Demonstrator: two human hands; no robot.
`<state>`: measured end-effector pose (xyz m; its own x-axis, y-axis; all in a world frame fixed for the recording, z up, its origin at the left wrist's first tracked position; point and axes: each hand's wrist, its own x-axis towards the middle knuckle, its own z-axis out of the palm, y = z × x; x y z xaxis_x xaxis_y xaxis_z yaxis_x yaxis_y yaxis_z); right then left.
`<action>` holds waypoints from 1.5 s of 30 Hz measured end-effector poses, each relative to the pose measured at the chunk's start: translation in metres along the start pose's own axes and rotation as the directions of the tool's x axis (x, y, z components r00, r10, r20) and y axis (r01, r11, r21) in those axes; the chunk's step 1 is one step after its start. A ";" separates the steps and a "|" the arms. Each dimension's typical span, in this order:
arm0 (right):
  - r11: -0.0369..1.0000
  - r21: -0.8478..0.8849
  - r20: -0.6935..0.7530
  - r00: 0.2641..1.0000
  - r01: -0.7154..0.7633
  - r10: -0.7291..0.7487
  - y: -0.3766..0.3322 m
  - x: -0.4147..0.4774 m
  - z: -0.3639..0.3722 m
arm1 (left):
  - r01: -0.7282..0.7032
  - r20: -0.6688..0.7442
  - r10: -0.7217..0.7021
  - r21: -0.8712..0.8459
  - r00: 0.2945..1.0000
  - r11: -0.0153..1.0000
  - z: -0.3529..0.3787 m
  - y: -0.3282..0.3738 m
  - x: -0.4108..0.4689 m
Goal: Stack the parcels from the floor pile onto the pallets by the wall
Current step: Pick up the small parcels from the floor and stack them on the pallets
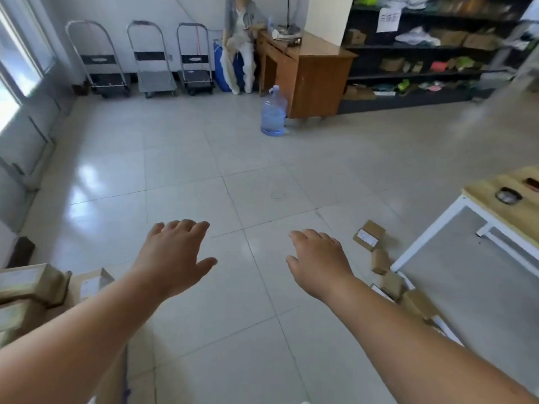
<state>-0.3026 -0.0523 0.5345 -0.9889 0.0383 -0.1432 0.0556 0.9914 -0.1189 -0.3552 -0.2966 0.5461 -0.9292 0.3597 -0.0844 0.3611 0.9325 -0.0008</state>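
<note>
Presently left hand [175, 258] and right hand [318, 266] spread wide, empty. Parcels [369, 236] lie at 4 o'clock; stack [26, 282] at 8 o'clock, evidently unfinished.

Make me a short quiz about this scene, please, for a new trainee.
1. True or false: the left hand is holding something.
2. How many carts stand at the far wall?
3. Where is the water bottle? A: on the floor beside the desk. B: on a cart. C: on a shelf.

Key: 1 false, it is open and empty. 2 three. 3 A.
</note>
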 end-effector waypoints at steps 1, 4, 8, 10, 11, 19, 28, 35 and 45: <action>1.000 0.007 0.007 1.000 -0.028 0.028 0.024 -0.002 -0.001 | -0.026 0.006 0.026 -0.014 1.000 1.000 0.002 0.023 0.013; 0.994 0.021 0.009 0.994 -0.108 0.108 0.097 -0.004 0.000 | -0.122 0.015 0.123 -0.016 0.992 0.992 0.010 0.094 0.055; 0.971 0.017 0.013 0.971 -0.239 0.238 0.193 -0.011 0.001 | -0.243 0.004 0.243 -0.027 0.970 0.970 0.019 0.185 0.108; 0.951 0.010 0.025 0.950 -0.310 0.310 0.236 -0.017 0.002 | -0.294 0.012 0.294 -0.029 0.956 0.955 0.021 0.226 0.129; 0.939 0.015 0.030 0.939 -0.344 0.343 0.256 -0.020 0.003 | -0.320 0.020 0.320 -0.019 0.947 0.947 0.021 0.245 0.139; 0.852 0.054 0.056 0.853 -0.521 0.518 0.360 -0.010 0.020 | -0.475 0.079 0.473 0.009 0.877 0.880 0.029 0.343 0.229; 0.784 0.067 0.127 0.785 -0.617 0.606 0.434 0.112 0.040 | -0.579 0.149 0.571 0.015 0.807 0.815 0.056 0.387 0.392; 0.711 0.085 0.189 0.712 -0.698 0.677 0.491 0.246 0.043 | -0.682 0.237 0.650 0.080 0.721 0.727 0.055 0.417 0.565; 0.670 0.094 0.204 0.673 -0.737 0.711 0.620 0.398 0.070 | -0.766 0.270 0.729 0.060 0.629 0.640 0.102 0.530 0.758</action>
<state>-0.6519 0.5688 0.3353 -0.5974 0.7052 -0.3817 0.7787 0.6239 -0.0661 -0.8605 0.4668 0.3799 -0.3005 0.8975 -0.3229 0.9478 0.3188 0.0041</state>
